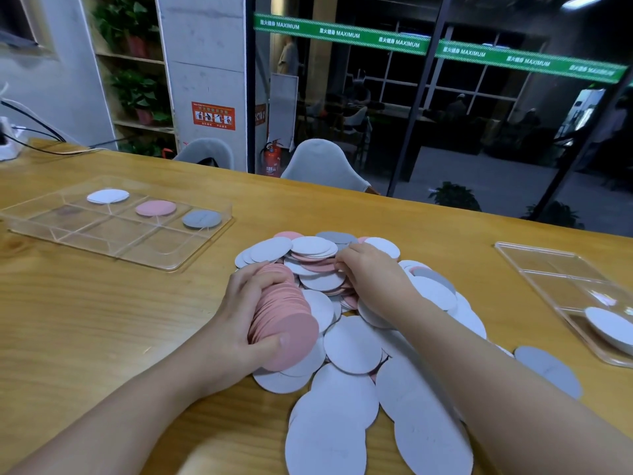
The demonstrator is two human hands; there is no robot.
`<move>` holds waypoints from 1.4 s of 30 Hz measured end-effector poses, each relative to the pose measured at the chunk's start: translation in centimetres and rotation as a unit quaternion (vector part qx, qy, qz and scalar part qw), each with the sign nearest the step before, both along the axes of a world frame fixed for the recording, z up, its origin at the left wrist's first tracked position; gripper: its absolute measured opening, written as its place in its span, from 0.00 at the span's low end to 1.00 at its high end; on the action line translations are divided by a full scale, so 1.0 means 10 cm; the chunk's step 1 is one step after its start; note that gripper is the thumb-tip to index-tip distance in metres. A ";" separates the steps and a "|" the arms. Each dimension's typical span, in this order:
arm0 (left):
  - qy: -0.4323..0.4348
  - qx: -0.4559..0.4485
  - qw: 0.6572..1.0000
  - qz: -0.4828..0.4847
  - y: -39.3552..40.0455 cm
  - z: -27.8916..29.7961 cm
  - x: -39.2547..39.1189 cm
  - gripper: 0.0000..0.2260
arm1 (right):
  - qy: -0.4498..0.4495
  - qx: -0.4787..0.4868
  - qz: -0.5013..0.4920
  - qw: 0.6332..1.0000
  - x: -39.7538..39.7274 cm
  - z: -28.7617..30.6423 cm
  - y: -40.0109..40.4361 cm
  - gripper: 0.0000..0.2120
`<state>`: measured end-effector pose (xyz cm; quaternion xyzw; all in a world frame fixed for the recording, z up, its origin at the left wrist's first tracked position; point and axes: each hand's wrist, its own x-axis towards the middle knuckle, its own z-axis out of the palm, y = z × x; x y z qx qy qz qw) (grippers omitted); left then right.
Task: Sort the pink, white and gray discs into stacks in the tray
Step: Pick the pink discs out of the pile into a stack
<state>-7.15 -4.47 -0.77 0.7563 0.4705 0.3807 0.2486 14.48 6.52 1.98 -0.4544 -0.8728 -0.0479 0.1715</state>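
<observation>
Pink, white and gray round discs [352, 344] are heaped loose at the near middle of the wooden table [102, 320]. A stack of pink discs [284, 313] is gripped edgewise by the left hand [239, 317]. A pink disc in the heap is pinched by the right hand [373, 272]. 3 discs are held in the clear plastic compartment tray [68, 231] by the far left edge.

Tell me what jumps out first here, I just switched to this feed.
The big loose pile of discs in the middle of the wooden table, mostly white with pink and gray mixed in. The left hand holds a thick pink stack at the pile's left edge, while the right hand picks at pink discs further back. Far left, the clear tray holds white, pink and gray discs in separate back compartments.
</observation>
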 end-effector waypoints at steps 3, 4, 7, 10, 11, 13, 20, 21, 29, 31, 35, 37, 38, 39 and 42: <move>0.002 0.001 1.000 0.002 0.01 0.01 0.00 0.30 | 0.019 -0.025 -0.006 0.999 0.00 0.03 -0.03 0.09; 0.002 0.003 1.000 0.003 0.01 0.01 0.00 0.30 | 0.021 -0.034 -0.006 0.999 -0.01 0.05 -0.02 0.11; -0.001 0.005 1.000 0.007 0.01 0.00 0.01 0.30 | 0.009 -0.045 -0.011 0.999 -0.05 0.08 0.03 0.11; -0.004 0.005 1.000 0.009 0.01 0.00 0.02 0.30 | -0.033 -0.027 -0.015 0.999 -0.09 0.10 0.10 0.09; -0.003 0.005 1.000 0.009 0.00 0.00 0.01 0.30 | -0.061 -0.019 -0.013 0.998 -0.10 0.10 0.12 0.10; 0.000 0.003 1.000 0.012 0.00 0.00 0.00 0.30 | -0.108 0.007 0.002 0.994 -0.12 0.08 0.13 0.11; 0.000 0.004 1.000 0.012 0.00 -0.01 0.01 0.31 | -0.111 0.026 0.033 0.993 -0.14 0.06 0.15 0.12; 0.000 0.004 1.000 0.014 0.00 -0.01 0.01 0.31 | -0.122 0.025 0.027 0.992 -0.15 0.07 0.15 0.11; -0.001 0.003 1.000 0.015 -0.02 0.00 0.02 0.30 | -0.036 0.035 0.016 0.999 -0.09 0.04 0.05 0.11; 0.000 0.008 1.000 0.015 -0.01 0.01 0.01 0.30 | 0.040 0.009 0.021 0.999 0.00 0.02 -0.04 0.12; 0.001 0.012 1.000 0.013 -0.01 0.01 0.01 0.30 | 0.177 0.025 0.024 0.984 0.15 0.03 -0.29 0.06; 0.002 0.014 1.000 0.012 0.00 0.01 0.02 0.30 | 0.245 0.037 0.056 0.967 0.22 0.04 -0.42 0.07; 0.002 0.015 1.000 0.012 0.00 0.01 0.02 0.30 | 0.261 0.032 0.069 0.962 0.25 0.04 -0.49 0.08; 0.003 0.017 1.000 0.012 0.00 0.01 0.03 0.29 | 0.263 0.023 0.085 0.961 0.28 0.03 -0.55 0.08; 0.006 0.019 1.000 0.017 0.00 0.00 0.03 0.28 | 0.244 -0.001 0.130 0.961 0.30 0.01 -0.72 0.07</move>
